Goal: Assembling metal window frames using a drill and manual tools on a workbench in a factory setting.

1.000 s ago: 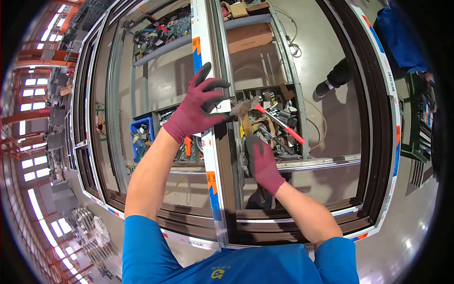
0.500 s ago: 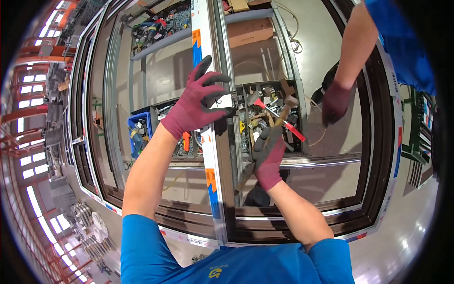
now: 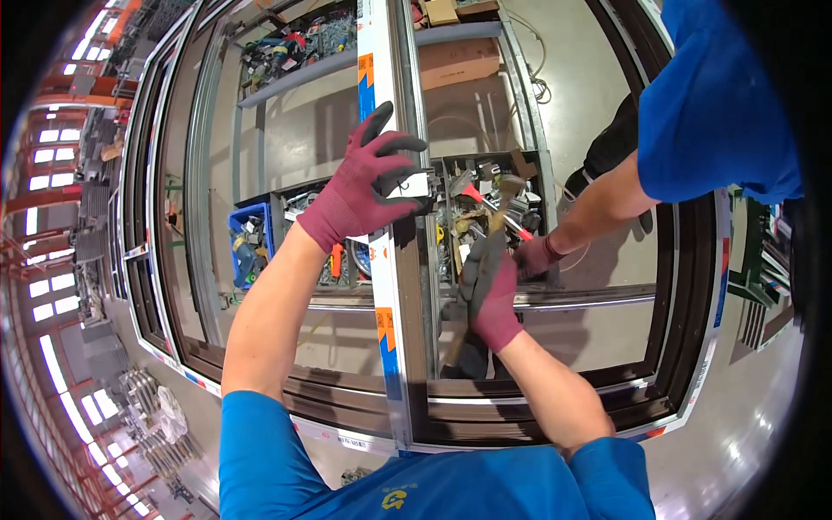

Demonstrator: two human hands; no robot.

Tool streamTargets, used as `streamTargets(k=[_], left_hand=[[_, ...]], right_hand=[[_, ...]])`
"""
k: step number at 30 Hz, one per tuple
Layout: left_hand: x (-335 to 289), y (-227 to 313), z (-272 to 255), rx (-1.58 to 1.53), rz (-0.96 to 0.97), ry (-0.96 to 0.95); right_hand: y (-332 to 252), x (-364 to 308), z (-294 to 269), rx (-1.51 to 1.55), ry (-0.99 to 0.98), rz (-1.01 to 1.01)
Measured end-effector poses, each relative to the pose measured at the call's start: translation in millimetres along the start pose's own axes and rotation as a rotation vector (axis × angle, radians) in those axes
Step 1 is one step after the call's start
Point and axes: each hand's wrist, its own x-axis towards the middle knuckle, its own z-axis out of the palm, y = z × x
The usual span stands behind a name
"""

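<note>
My left hand (image 3: 360, 186), in a maroon glove with black fingers, lies across the long middle bar (image 3: 414, 286) of a dark window frame. Its thumb and curled fingers bracket a small white piece (image 3: 414, 185) with a dark mark, and its contact with the bar is partly covered. Just right of the bar, my right hand (image 3: 494, 299), gloved alike, is closed round the wooden handle of a hammer (image 3: 497, 217). The hammer is motion-blurred, its head raised at the far end above a parts bin.
A co-worker's gloved hand (image 3: 536, 256) reaches into the parts bin (image 3: 546, 186) beneath the frame, close to my right hand. A red-handled tool (image 3: 472, 192) lies among metal fittings there. At left are a blue bin (image 3: 269, 234) and an orange-handled tool (image 3: 336, 260). A cardboard box (image 3: 459, 62) sits farther back.
The co-worker's arm has come in from the right, its hand now at the bin by the red-handled tool. My hammer has shifted slightly left. My left hand stays in place.
</note>
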Motion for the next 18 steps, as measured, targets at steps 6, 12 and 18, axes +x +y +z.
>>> streamTargets(k=[6, 12, 18], left_hand=[[30.0, 10.5, 8.2, -0.025, 0.065, 0.028], [6.4, 19.1, 16.0, 0.162, -0.006, 0.132], [-26.5, 115.5, 25.0, 0.013, 0.041, 0.440]], right_hand=[[80.2, 79.7, -58.4, -0.552, 0.266, -1.120], [55.5, -8.9, -82.3, -0.738, 0.052, -0.683], [44.1, -87.7, -69.7, -0.462, 0.373, -0.938]])
